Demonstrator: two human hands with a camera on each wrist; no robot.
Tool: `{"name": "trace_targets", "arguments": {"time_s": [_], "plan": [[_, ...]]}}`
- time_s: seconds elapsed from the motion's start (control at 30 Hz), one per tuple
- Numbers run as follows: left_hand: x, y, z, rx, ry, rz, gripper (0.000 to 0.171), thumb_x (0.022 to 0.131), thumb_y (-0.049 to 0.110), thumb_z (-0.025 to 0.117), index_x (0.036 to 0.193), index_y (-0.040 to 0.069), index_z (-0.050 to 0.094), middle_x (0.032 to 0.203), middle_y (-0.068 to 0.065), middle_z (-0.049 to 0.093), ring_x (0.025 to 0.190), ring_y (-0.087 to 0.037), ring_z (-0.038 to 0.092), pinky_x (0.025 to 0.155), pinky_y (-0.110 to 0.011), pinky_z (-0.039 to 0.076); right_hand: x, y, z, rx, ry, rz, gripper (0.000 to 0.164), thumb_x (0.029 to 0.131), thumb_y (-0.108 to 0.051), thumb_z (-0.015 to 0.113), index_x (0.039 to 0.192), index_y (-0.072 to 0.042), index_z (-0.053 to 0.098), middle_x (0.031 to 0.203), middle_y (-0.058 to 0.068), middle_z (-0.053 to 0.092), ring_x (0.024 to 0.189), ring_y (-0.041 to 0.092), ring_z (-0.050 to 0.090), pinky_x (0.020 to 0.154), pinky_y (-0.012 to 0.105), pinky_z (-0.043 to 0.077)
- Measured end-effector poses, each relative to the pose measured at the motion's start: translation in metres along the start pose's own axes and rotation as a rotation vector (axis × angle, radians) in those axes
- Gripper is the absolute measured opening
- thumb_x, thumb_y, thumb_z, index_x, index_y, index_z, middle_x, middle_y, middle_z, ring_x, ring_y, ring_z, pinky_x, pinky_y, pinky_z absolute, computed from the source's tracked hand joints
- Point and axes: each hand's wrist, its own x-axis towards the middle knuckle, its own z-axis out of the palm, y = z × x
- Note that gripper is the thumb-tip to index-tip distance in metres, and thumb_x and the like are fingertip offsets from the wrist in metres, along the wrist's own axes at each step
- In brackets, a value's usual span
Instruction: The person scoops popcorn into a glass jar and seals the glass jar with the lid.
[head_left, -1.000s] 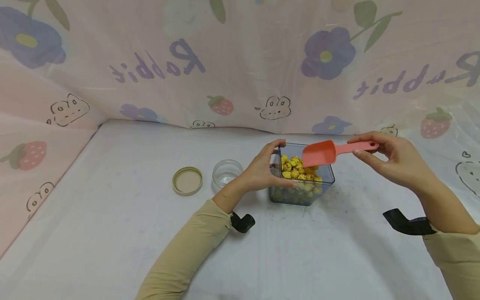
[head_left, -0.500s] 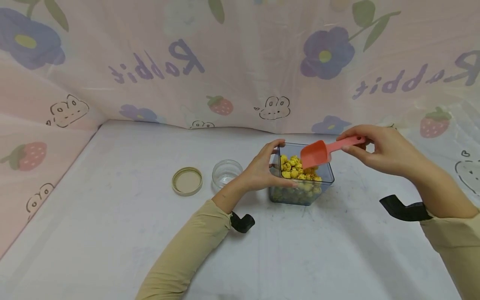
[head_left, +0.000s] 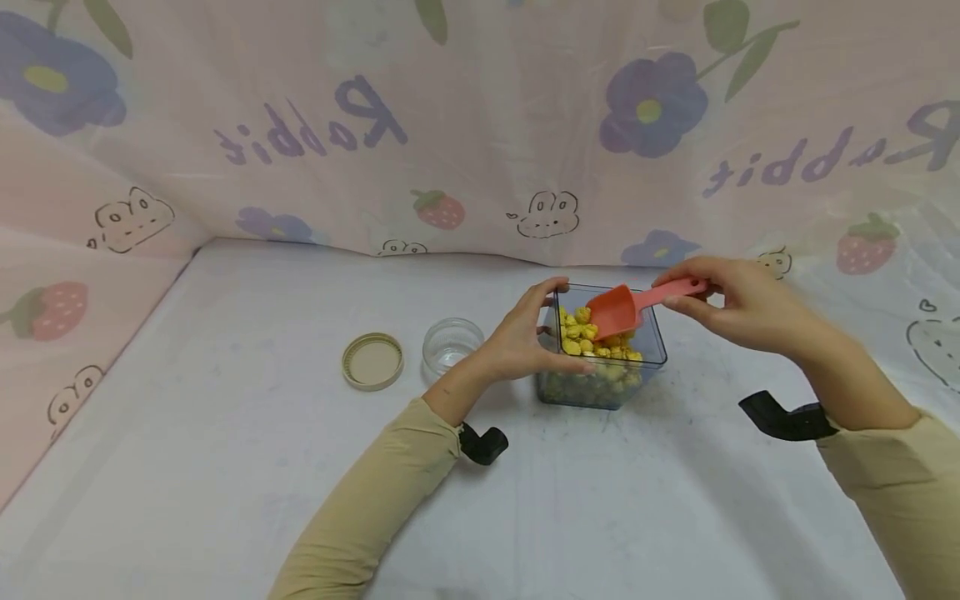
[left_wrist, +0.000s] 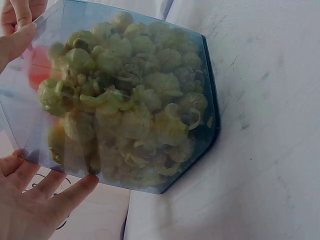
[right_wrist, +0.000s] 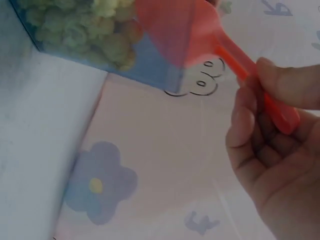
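Spill risk: your right hand (head_left: 738,310) pinches scoop (head_left: 617,310) handle end; your left hand (head_left: 525,337) clasps popcorn tub (head_left: 611,367); heaped popcorn (left_wrist: 130,110) may scatter onto counter (head_left: 262,433).

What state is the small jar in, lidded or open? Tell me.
Open. The jar stands without a lid; its tan lid lies flat on the table beside it, apart.

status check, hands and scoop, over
Left hand grips blue container. Right hand pinches red scoop, tipped into popcorn. Nothing blocking.
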Motion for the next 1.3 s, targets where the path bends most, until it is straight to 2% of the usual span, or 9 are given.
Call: {"name": "trace_targets", "arguments": {"time_s": [0.13, 0.23, 0.43, 0.6, 0.67, 0.87, 0.97, 1.13, 1.3], "plan": [[0.0, -0.001, 0.0, -0.004, -0.003, -0.01, 0.106, 0.068, 0.026, 0.088, 0.15, 0.021, 0.022, 0.151, 0.001, 0.03, 0.134, -0.02, 0.036, 0.101, -0.039, 0.047, 0.003, 0.007, 0.014, 0.1, -0.024, -0.028, 0.019, 0.087, -0.005, 0.068, 0.106, -0.006, 0.068, 0.08, -0.001, 0.057, 0.069, 0.007, 0.047, 0.057, 0.019, 0.039], [0.0, -0.002, 0.0, -0.011, -0.003, -0.008, 0.107, 0.067, 0.026, 0.089, 0.15, 0.021, 0.022, 0.15, 0.002, 0.03, 0.133, -0.02, 0.037, 0.1, -0.039, 0.047, 0.001, 0.013, 0.023, 0.204, -0.025, -0.013, 0.02, 0.087, 0.0, 0.066, 0.107, -0.003, 0.067, 0.081, 0.001, 0.056, 0.068, 0.008, 0.047, 0.056, 0.019, 0.041], [0.001, -0.002, -0.001, -0.017, -0.003, 0.01, 0.107, 0.067, 0.026, 0.089, 0.15, 0.021, 0.021, 0.15, 0.002, 0.03, 0.131, -0.018, 0.038, 0.098, -0.036, 0.049, -0.01, 0.023, 0.033, 0.366, 0.001, 0.095, 0.023, 0.09, 0.0, 0.063, 0.113, 0.0, 0.063, 0.086, -0.001, 0.054, 0.069, 0.009, 0.051, 0.057, 0.019, 0.043], [0.001, -0.001, -0.001, -0.037, -0.006, 0.017, 0.107, 0.067, 0.024, 0.089, 0.15, 0.021, 0.022, 0.15, 0.0, 0.03, 0.132, -0.019, 0.037, 0.098, -0.035, 0.049, -0.02, 0.026, 0.037, 0.454, 0.015, 0.176, 0.024, 0.093, -0.005, 0.061, 0.115, 0.002, 0.062, 0.087, 0.001, 0.059, 0.072, 0.01, 0.057, 0.061, 0.018, 0.047], [0.001, -0.001, -0.001, -0.043, -0.005, 0.018, 0.107, 0.067, 0.023, 0.089, 0.15, 0.021, 0.022, 0.151, 0.0, 0.03, 0.134, -0.021, 0.036, 0.098, -0.036, 0.048, -0.023, 0.027, 0.039, 0.487, 0.026, 0.197, 0.023, 0.093, -0.006, 0.061, 0.115, 0.0, 0.062, 0.087, -0.001, 0.061, 0.072, 0.01, 0.058, 0.064, 0.017, 0.049], [0.002, -0.003, 0.0, -0.045, -0.008, 0.019, 0.106, 0.067, 0.024, 0.088, 0.15, 0.021, 0.022, 0.151, -0.003, 0.029, 0.135, -0.022, 0.035, 0.1, -0.04, 0.047, -0.029, 0.036, 0.047, 0.681, 0.041, 0.168, 0.025, 0.092, 0.004, 0.057, 0.114, -0.007, 0.065, 0.087, -0.008, 0.064, 0.074, 0.007, 0.059, 0.07, 0.014, 0.049], [0.002, -0.003, 0.0, -0.043, -0.009, 0.016, 0.106, 0.067, 0.024, 0.088, 0.15, 0.021, 0.022, 0.151, -0.002, 0.029, 0.135, -0.021, 0.036, 0.1, -0.04, 0.047, -0.029, 0.036, 0.05, 0.709, 0.044, 0.154, 0.027, 0.091, 0.006, 0.057, 0.113, -0.009, 0.066, 0.086, -0.006, 0.064, 0.073, 0.007, 0.058, 0.069, 0.014, 0.049], [0.001, -0.002, 0.0, -0.037, -0.005, 0.006, 0.106, 0.068, 0.024, 0.088, 0.15, 0.021, 0.021, 0.151, 0.001, 0.029, 0.135, -0.021, 0.036, 0.1, -0.04, 0.047, -0.027, 0.032, 0.055, 0.672, 0.048, 0.157, 0.025, 0.092, 0.002, 0.059, 0.113, -0.01, 0.066, 0.08, -0.006, 0.061, 0.07, 0.01, 0.052, 0.059, 0.02, 0.043], [0.001, -0.002, 0.0, -0.05, -0.011, 0.011, 0.106, 0.068, 0.022, 0.088, 0.15, 0.02, 0.021, 0.151, -0.001, 0.028, 0.137, -0.023, 0.034, 0.099, -0.038, 0.048, -0.029, 0.032, 0.06, 0.737, 0.074, 0.163, 0.026, 0.093, 0.003, 0.057, 0.113, -0.01, 0.066, 0.075, -0.006, 0.055, 0.068, 0.012, 0.046, 0.057, 0.026, 0.035]]}}
